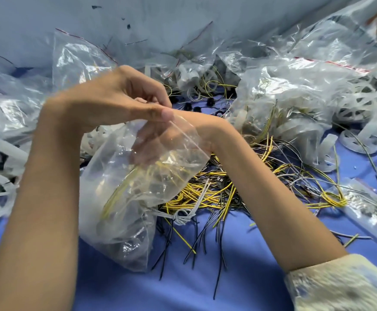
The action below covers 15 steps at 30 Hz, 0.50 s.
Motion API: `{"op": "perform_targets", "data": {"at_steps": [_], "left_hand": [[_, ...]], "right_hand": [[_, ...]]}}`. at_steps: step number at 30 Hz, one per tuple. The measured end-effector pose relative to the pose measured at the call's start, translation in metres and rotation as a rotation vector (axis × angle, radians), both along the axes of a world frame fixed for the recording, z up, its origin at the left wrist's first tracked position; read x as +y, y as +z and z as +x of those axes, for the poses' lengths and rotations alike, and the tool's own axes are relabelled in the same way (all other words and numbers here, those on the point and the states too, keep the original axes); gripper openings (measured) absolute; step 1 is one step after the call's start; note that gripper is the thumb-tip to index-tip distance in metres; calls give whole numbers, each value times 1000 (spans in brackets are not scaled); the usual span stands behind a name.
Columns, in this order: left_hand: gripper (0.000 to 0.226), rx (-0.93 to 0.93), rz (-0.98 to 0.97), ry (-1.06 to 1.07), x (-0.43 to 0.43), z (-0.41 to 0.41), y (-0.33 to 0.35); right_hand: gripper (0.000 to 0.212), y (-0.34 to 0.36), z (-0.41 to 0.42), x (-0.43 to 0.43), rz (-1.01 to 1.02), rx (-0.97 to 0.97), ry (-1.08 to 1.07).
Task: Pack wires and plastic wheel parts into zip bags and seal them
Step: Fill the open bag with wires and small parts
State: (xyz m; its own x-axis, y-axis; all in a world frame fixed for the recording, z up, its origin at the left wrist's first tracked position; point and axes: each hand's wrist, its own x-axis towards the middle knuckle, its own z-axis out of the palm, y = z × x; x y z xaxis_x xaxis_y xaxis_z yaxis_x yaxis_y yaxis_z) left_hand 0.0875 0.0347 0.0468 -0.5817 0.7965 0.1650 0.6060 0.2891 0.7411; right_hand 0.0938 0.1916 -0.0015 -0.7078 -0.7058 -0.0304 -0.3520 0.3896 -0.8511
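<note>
The bag (124, 221) stands on the tabletop (205, 279) and holds yellow wires (118, 194) and dark parts. The left hand (115, 102) pinches the bag's rim with its fingers (155, 98). The right hand (158, 142) is inside the bag, and I cannot tell its grip through the plastic. Loose wires (216, 194) lie just beside the bag, with white wheels (358, 113) beyond.

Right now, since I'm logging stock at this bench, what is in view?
zip bag: one, clear, centre, yellow wires inside
loose wires: many, yellow, black and grey, piled right of the zip bag
wheels: many, white, right and left edges
filled bags: several, clear, at the back
cloth: one, blue, under everything
left hand: pinches the zip bag's rim
right hand: inside the zip bag, grip unclear
</note>
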Motion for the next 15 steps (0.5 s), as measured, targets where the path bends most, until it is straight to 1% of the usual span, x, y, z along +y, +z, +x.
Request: {"op": "perform_targets", "data": {"at_steps": [2,4,6,8,9,10,11,12,13,14,15], "left_hand": [[18,-13,-32,6,-1,-2,-1],[21,-24,-59,16,-2,-3,-3],[21,-26,-59,20,-4,-4,-5],[27,-21,-79,36,-8,-6,-6],[30,-23,-106,39,-10,-8,-6],[32,-29,-132,35,-13,-9,-6],[32,-39,-153,27,-15,-10,-7],[32,-50,-167,21,-16,-11,-8],[32,-58,-176,18,-16,-11,-8],[34,-59,-185,18,-16,-12,-9],[35,-53,-198,18,-15,-13,-9]], "right_hand": [[25,3,-2,6,107,53,-12],[19,11,0,20,130,63,-2],[16,18,3,34,46,26,-28],[20,19,0,47,-106,-15,-132],[19,19,-3,51,-117,11,-190],[18,18,-7,54,-41,74,-234],[16,14,-11,57,119,147,-246],[17,11,-15,58,322,194,-225],[21,7,-17,58,521,199,-195],[28,3,-18,56,679,172,-176],[33,-1,-19,53,774,135,-169]]}}
